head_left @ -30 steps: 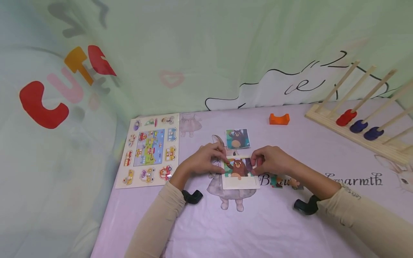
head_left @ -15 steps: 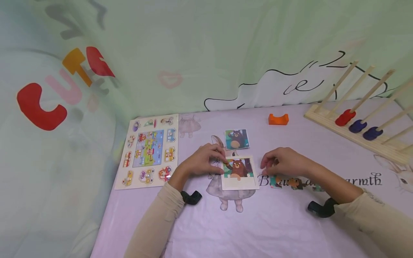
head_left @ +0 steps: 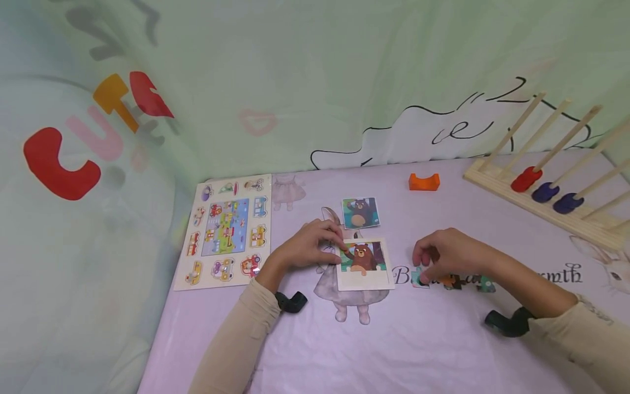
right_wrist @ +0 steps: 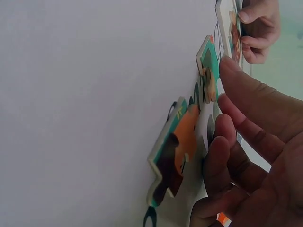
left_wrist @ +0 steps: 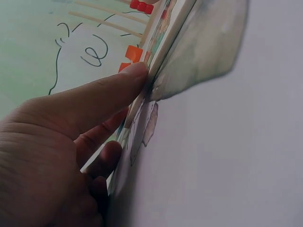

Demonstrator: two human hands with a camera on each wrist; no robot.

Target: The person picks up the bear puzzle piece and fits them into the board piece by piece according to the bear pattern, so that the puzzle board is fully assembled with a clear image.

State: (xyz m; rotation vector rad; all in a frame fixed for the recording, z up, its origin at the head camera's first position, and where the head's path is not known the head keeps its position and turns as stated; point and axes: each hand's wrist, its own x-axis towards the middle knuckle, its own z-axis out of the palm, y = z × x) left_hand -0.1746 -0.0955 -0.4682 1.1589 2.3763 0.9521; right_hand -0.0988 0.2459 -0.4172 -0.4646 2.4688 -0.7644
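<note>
A small puzzle board (head_left: 366, 281) with a partly filled bear picture lies flat on the table in the head view. My left hand (head_left: 311, 244) holds its left edge, thumb at the side and index finger at the upper corner; in the left wrist view the thumb rests on the board's edge. My right hand (head_left: 450, 253) hovers over a teal jigsaw piece (right_wrist: 209, 66), thumb and fingers parted around it, without a visible grip. An orange-and-brown jigsaw piece (right_wrist: 177, 146) and another teal piece (head_left: 486, 284) lie under and beside this hand.
A bear picture card (head_left: 361, 213) lies just behind the board. To the left is a vehicle puzzle (head_left: 266, 241). An orange block (head_left: 424, 182) sits at the back, and a wooden peg rack (head_left: 536, 205) with red and blue beads stands at the right.
My right hand has left the board's right edge and moved right to the loose jigsaw pieces. My left hand stays at the board's left edge.
</note>
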